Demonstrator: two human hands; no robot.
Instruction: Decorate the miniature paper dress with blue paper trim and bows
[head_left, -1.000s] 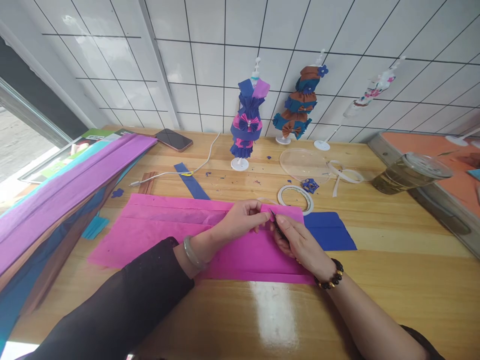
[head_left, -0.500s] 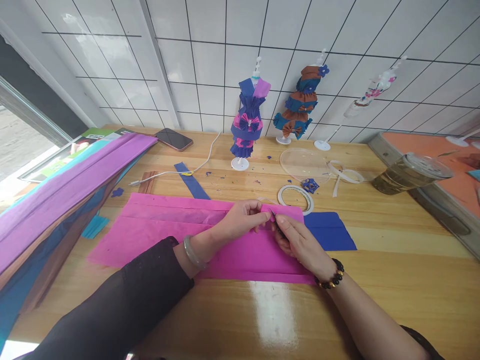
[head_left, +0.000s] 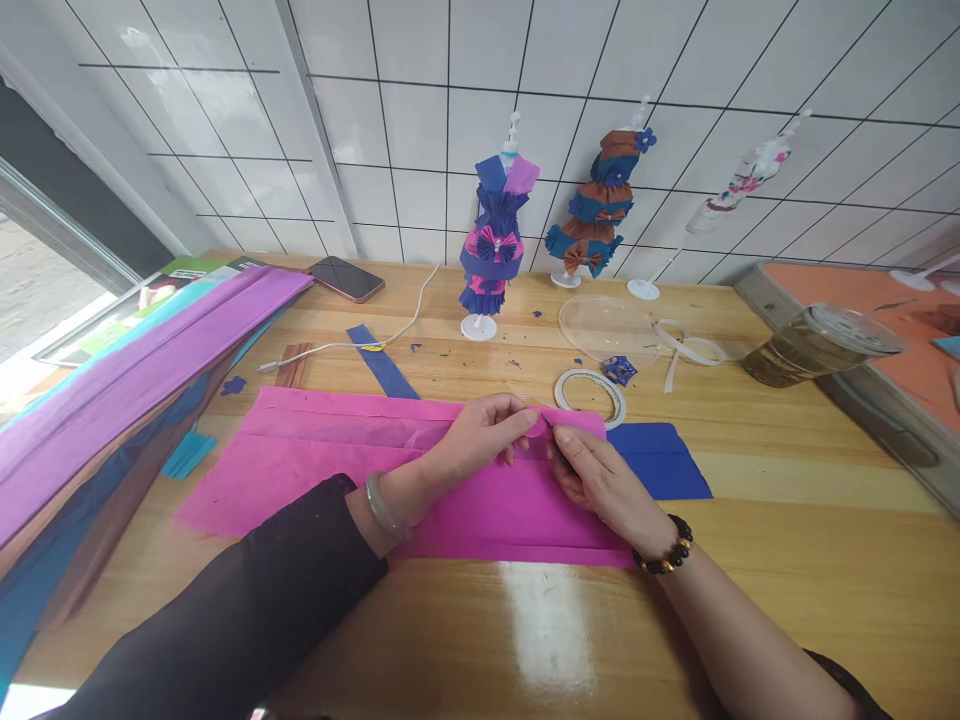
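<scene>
A wide sheet of pink paper (head_left: 330, 450) lies across the wooden table under both hands. Above its right half, my left hand (head_left: 487, 435) pinches a small pink piece (head_left: 538, 425) between thumb and fingers. My right hand (head_left: 592, 470) is closed around a small dark tool (head_left: 555, 432), probably scissors, whose tip points at the pink piece. Most of the tool is hidden by the fingers. A dark blue paper piece (head_left: 660, 462) sticks out from beneath the pink sheet's right end.
Behind the sheet are a tape roll (head_left: 590, 398), a clear disc (head_left: 607, 328), white ribbon (head_left: 694, 348) and a phone (head_left: 346, 278). Dressed paper figures (head_left: 491, 250) stand by the wall. Folded coloured paper (head_left: 150, 370) lies left; a drink cup (head_left: 821, 345) is at right.
My right hand and the dark tool have shifted slightly right, so the gap between the two hands is a little wider. My left hand still pinches the pink piece.
</scene>
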